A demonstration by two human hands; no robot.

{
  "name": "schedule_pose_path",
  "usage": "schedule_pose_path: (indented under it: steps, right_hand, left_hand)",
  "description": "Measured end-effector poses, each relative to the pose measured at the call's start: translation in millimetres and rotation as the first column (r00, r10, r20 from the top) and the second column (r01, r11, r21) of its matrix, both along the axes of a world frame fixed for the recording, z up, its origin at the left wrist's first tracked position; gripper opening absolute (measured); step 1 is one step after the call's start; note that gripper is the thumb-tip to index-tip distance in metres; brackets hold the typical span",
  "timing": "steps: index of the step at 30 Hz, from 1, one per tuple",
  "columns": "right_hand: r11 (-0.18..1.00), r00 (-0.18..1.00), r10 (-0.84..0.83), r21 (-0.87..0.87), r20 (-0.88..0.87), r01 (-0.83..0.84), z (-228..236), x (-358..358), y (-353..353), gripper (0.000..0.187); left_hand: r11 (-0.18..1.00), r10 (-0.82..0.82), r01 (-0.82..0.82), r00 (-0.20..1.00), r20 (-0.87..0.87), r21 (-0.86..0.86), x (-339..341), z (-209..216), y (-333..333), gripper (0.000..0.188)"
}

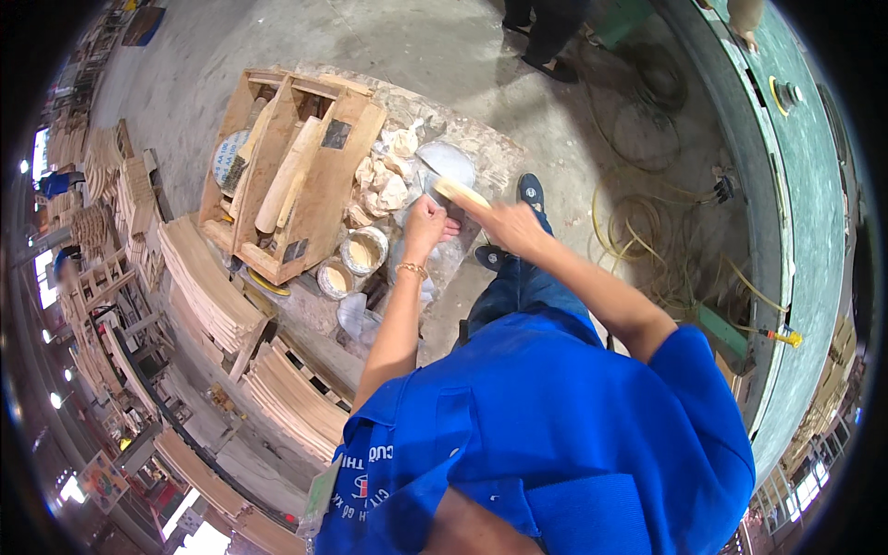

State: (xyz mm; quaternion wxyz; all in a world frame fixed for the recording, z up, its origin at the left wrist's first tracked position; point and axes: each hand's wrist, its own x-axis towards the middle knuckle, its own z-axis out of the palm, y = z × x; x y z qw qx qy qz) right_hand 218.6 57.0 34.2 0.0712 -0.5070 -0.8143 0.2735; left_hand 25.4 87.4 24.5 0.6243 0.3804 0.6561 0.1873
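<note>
My right hand (511,227), slightly blurred, is closed around the near end of a short pale wooden piece (462,194); its exact kind I cannot make out. Beside it, my left hand (430,227) has its fingers curled in, with thumb and forefinger pinched close to the wood. A thin dark line rises from that pinch, too fine to name. Just beyond lies a grey-white rounded sheet (448,163). Left of my left hand stand two tubs of cream-coloured paste, one (363,248) behind the other (335,278). Crumpled cream wads (384,176) lie past them.
A wooden tote box (319,199) with compartments holds a wooden roller-like piece (286,176) and a brush. Curved wooden parts (217,287) are stacked at left. At right, hoses (638,231) lie on the floor beside a long green-topped table (814,194). Another person's legs (552,37) stand at the far side.
</note>
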Motion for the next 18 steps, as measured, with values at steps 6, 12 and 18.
schedule_pose_path:
  steps: [6,12,18]
  right_hand:
    - [0.998,0.998,-0.056,0.003,-0.002,0.056,1.6,-3.0,-10.9,0.058]
    - [1.0,0.997,-0.018,-0.007,-0.069,0.018,1.3,-17.1,17.0,0.057]
    - [0.998,0.999,-0.029,-0.056,-0.039,0.026,-2.1,-1.3,-18.0,0.06]
  left_hand:
    - [1.0,0.017,-0.017,1.0,-0.017,-0.006,-0.3,-5.8,-3.9,0.009]
    - [1.0,0.0,0.001,0.999,0.039,-0.021,0.5,-4.9,-1.4,0.007]
    - [1.0,0.023,-0.023,0.999,0.037,0.014,-5.9,-10.3,-8.9,0.009]
